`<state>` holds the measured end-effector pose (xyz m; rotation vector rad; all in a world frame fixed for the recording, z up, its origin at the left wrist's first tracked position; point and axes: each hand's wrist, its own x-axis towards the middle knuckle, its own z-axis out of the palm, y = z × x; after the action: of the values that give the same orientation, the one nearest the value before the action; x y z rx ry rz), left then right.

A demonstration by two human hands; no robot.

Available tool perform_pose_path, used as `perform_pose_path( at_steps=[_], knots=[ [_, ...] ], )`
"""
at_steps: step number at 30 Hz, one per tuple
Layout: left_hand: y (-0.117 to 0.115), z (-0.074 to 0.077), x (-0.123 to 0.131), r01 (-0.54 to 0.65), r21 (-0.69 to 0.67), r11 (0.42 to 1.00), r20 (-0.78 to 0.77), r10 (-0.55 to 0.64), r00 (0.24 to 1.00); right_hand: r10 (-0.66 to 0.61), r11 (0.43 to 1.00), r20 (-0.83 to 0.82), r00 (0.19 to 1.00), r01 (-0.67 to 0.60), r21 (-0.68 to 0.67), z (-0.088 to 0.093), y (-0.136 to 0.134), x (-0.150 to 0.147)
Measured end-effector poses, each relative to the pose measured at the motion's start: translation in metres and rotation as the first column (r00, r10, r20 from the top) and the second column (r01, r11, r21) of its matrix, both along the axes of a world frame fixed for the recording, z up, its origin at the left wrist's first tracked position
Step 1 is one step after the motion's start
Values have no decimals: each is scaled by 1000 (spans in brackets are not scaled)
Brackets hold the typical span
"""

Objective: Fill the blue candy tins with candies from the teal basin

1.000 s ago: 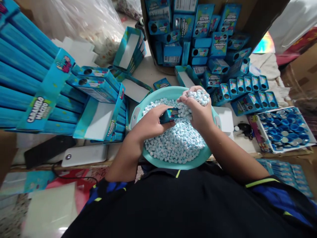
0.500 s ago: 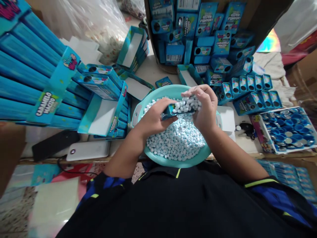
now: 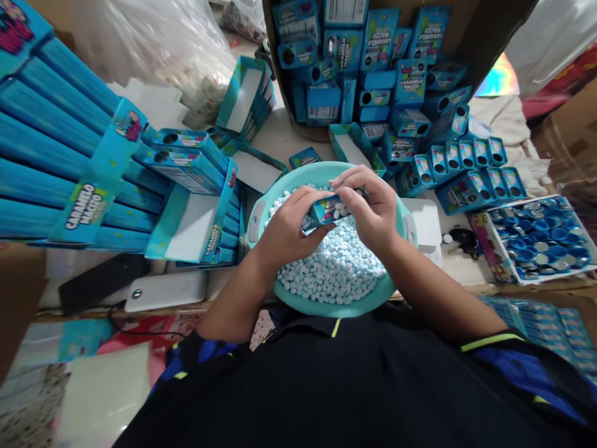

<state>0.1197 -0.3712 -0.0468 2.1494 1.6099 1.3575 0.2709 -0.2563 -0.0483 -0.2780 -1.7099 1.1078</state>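
My left hand (image 3: pixel 293 225) grips a small blue candy box (image 3: pixel 325 210), tipped on its side above the teal basin (image 3: pixel 332 306). At the box's right end my right hand (image 3: pixel 370 208) is cupped, its fingertips touching the box. White candies (image 3: pixel 342 210) show between that palm and the box; how many are in the hand is hidden. Below both hands, the basin holds a heap of small white and pale blue candies (image 3: pixel 333 270).
A tray of blue caps (image 3: pixel 541 239) lies right, near rows of small boxes (image 3: pixel 466 155). A carton (image 3: pixel 480 50) full of boxes stands behind the basin. Display boxes (image 3: pixel 191 218) are stacked left, above a white power bank (image 3: pixel 166 289) and a black phone (image 3: pixel 103 280).
My right hand has moved left and closed in against the box's end. Fewer candies show in its palm. My left hand still holds the box, turned slightly.
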Motion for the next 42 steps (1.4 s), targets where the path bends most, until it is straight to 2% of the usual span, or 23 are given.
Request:
perform_pose_path(
  at_steps=[3,6,11,14,17,22,24,29,33,36,39,42],
  knots=[
    [-1,0,0,-42,-16,999,-15,42,999,-46,993,57,997,40,116,2,-1,1],
    [-2,1,-4,-34,-48,998,20,35,999,-136,977,150,979,108,184,1,0,4],
    [-1,2,-10,-57,-74,996,58,62,996,-160,984,235,959,137,112,-2,5,12],
    [-1,1,-11,-87,-89,992,38,91,995,-118,990,267,956,93,104,-3,5,15],
    [-2,-1,-11,-115,-106,988,-10,114,993,-62,989,378,924,6,148,-4,1,14],
    [-1,-4,-14,-48,-176,983,-95,31,995,-30,952,570,821,-150,267,-6,-6,9],
    [0,-4,-16,-71,-183,981,-99,54,994,-28,948,575,818,-161,274,-6,-5,8],
    [0,-1,-19,-120,-185,975,-60,110,992,-47,973,531,846,-81,215,-2,2,10],
    [1,-1,-19,-129,-189,973,-72,117,991,-76,952,570,818,-110,285,5,-1,11],
    [2,-1,-18,-147,-173,974,-65,137,988,-96,929,528,844,-114,351,8,-3,13],
    [2,-1,-17,-117,-203,972,8,121,993,-82,931,456,886,-95,352,8,-2,15],
    [2,-3,-14,-101,-223,970,127,132,983,7,953,435,900,-137,269,6,3,16]
  ],
)
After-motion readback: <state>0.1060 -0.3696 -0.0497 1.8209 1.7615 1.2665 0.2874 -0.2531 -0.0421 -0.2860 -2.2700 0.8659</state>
